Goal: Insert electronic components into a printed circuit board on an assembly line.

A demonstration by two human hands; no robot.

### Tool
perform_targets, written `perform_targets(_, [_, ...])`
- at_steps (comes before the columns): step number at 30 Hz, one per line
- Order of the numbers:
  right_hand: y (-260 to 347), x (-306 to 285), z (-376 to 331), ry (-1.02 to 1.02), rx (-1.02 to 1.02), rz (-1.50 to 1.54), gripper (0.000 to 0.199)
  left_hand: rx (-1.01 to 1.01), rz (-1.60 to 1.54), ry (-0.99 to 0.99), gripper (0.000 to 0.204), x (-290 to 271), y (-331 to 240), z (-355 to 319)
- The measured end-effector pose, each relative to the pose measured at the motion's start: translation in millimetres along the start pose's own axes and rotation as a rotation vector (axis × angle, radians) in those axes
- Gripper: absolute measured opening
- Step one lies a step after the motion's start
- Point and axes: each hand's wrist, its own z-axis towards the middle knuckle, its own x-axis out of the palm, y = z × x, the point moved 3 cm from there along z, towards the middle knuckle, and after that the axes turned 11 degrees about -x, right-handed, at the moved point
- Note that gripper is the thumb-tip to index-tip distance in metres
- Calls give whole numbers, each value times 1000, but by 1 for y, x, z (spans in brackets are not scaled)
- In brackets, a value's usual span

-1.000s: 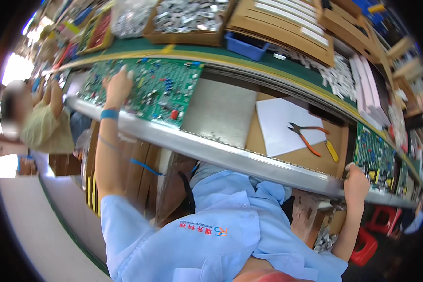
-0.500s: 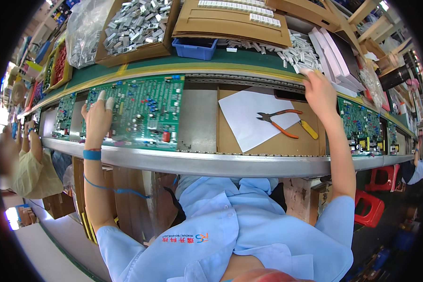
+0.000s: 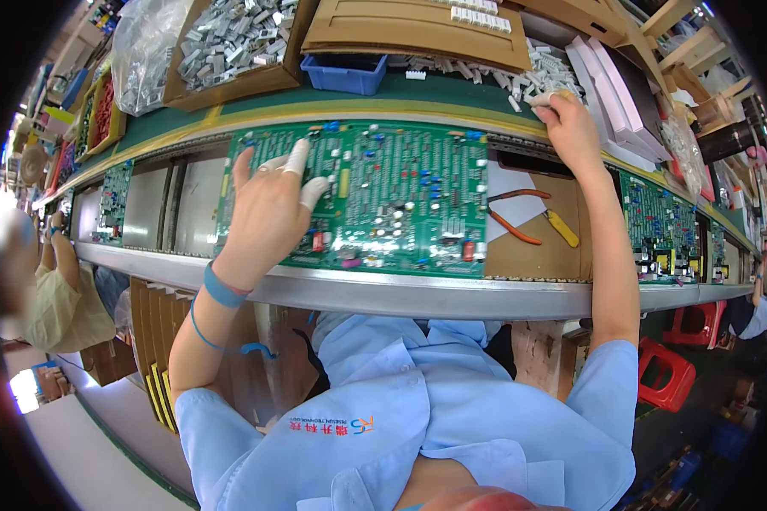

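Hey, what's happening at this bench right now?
A person in a light blue shirt works at an assembly line. Their left hand, with white finger covers, lies flat on a large green circuit board on the conveyor rail. Their right hand reaches up to a pile of small white connectors on the green shelf and pinches some. Orange-handled pliers lie unused beside the board.

The circuit board point(image 3: 383, 196) is green, dotted with blue, white, black and red parts. The left hand point(image 3: 268, 213) wears white finger cots and a blue wristband point(image 3: 223, 288). The right hand point(image 3: 571, 128) touches white plastic connectors point(image 3: 520, 81). The pliers point(image 3: 520, 217) have orange handles; beside them lies a yellow-handled tool point(image 3: 562, 228). The bin point(image 3: 345, 72) is blue, the tabletop point(image 3: 452, 85) dark green with a yellow edge stripe. The person's shirt point(image 3: 418, 409) is light blue, the stool point(image 3: 669, 375) red.
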Motion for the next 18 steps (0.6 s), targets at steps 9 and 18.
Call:
perform_targets(9, [-4,-15,-9,58,59,-230,21,87,296,-29,54,4,-16,0])
perform_targets(18, [1,-9,-6,32,11,-111,19,240,110,-41,28,-25,-69,59])
